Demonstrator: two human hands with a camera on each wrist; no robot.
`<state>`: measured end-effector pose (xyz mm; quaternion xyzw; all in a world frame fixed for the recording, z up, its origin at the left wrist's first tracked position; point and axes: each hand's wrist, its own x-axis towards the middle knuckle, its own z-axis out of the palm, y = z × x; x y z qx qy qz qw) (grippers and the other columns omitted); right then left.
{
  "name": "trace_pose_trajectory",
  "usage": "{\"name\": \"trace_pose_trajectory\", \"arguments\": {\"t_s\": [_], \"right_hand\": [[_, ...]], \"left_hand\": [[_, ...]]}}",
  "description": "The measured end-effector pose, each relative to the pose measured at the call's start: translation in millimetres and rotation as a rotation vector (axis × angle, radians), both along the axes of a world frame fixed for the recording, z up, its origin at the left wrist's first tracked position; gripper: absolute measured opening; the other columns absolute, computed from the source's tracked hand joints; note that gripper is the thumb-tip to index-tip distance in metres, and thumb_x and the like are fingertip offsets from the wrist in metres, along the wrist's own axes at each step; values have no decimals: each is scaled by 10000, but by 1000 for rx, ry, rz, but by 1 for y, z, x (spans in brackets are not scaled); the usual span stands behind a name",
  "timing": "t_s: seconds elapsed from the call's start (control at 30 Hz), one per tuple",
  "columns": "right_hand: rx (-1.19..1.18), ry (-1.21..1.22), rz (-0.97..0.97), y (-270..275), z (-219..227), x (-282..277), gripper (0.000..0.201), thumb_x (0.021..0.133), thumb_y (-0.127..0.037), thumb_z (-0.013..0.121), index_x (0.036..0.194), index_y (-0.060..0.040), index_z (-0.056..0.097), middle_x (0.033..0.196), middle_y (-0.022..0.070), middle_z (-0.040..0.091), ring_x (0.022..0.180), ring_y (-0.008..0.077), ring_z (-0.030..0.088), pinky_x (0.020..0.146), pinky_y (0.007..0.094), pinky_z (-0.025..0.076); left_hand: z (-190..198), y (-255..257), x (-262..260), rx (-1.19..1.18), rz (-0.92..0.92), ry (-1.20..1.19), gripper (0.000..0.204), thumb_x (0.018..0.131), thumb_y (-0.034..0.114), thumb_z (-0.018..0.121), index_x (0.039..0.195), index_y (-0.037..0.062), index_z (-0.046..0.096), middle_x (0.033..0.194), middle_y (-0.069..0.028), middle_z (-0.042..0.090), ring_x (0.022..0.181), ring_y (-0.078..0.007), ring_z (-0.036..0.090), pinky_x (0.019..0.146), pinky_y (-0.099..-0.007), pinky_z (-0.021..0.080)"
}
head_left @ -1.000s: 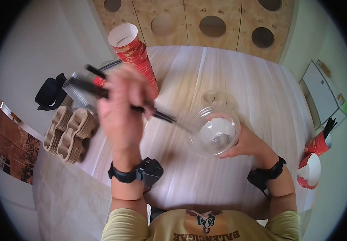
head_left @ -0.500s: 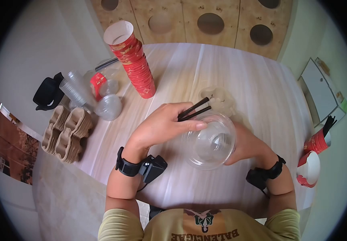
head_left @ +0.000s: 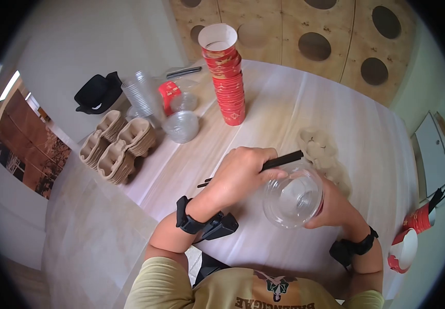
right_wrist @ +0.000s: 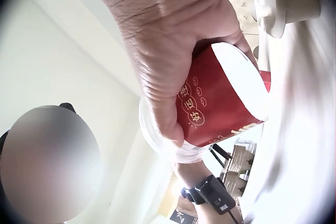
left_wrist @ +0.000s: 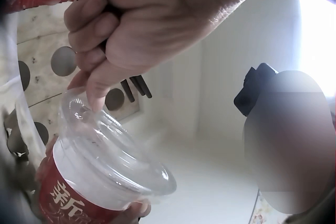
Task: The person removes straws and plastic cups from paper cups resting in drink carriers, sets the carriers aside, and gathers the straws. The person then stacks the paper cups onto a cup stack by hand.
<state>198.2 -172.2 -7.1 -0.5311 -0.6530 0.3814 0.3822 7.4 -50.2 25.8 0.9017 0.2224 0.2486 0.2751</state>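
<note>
The right hand grips a red paper cup, seen best in the right wrist view as a red cup, with fingers and thumb round its side. A clear plastic lid covers the cup's mouth. In the left wrist view the lid is tilted with the cup. The left hand holds black sticks in its curled fingers, and its thumb touches the lid's rim. Those fingers show wrapped round the sticks in the left wrist view.
A tall stack of red cups stands at the back. Left are cardboard carriers, clear lids, nested clear cups and a black object. Another carrier lies beyond the hands. At right are a cup of black sticks and a red-white cup.
The left hand has come from the left, sticks in its grasp, to the lid. The lid has tipped slightly, and the head view has turned, shifting the table's things rightward.
</note>
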Motion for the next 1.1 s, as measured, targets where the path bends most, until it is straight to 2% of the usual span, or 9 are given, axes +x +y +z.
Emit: {"name": "trace_pose_trajectory", "arguments": {"t_s": [0.13,0.2,0.37,0.43,0.57,0.7,0.83,1.0,1.1], "right_hand": [[12,-21,64,-3,6,-9,760,497,-207,793,1159,-52,455,1001,88,568,920,201,558,825,316,429],[5,-36,85,-6,10,-14,754,493,-207,794,1151,-55,458,984,93,574,908,210,565,812,318,435],[-3,-140,117,-10,15,-25,752,486,-216,800,1139,-65,459,997,111,590,900,270,594,768,336,461],[14,-147,156,-11,16,-28,753,487,-218,800,1140,-67,458,997,110,590,898,273,596,764,336,463],[83,-142,261,-12,10,-32,731,503,-214,794,1139,-77,460,979,101,592,884,280,598,754,341,467],[75,-190,307,-14,4,-37,701,518,-215,789,1128,-83,468,1000,93,578,909,276,586,758,345,465],[154,-121,440,-15,-11,-46,673,519,-202,784,1103,-77,473,1040,88,541,948,252,559,775,339,456],[119,-159,329,-13,-12,-43,654,532,-199,771,1098,-74,468,990,92,548,894,278,566,748,355,454],[65,-279,275,-9,-26,-39,630,551,-205,767,1087,-71,466,952,107,555,856,300,571,724,357,456]], "left_hand": [[1,-8,-16,-38,4,12,254,731,233,706,747,8,588,613,-133,530,540,-278,460,536,-329,399],[1,-12,-25,-12,-17,44,271,727,245,693,761,11,562,647,-165,561,626,-364,536,545,-397,410],[2,-29,-42,69,49,44,258,729,226,695,767,19,546,654,-162,552,613,-346,540,523,-390,403],[2,-28,-50,-137,-57,-30,213,743,164,710,741,12,562,564,-77,463,488,-188,384,475,-290,342],[6,-31,-59,-356,-168,41,174,758,102,654,745,9,508,570,-125,431,488,-242,384,481,-316,349],[2,-41,-69,-413,-244,-55,226,723,43,622,618,13,424,506,-52,305,443,-161,263,410,-282,262],[-4,-54,-70,-137,-311,-122,233,643,-8,623,585,38,403,512,-62,348,436,-233,351,404,-310,297],[-5,-59,-58,335,-210,-236,273,577,-27,608,527,74,359,487,-34,300,365,-188,359,345,-313,255],[-8,-65,-56,422,-191,-318,254,559,-28,609,536,75,378,492,-29,280,356,-179,351,333,-307,248]]}}
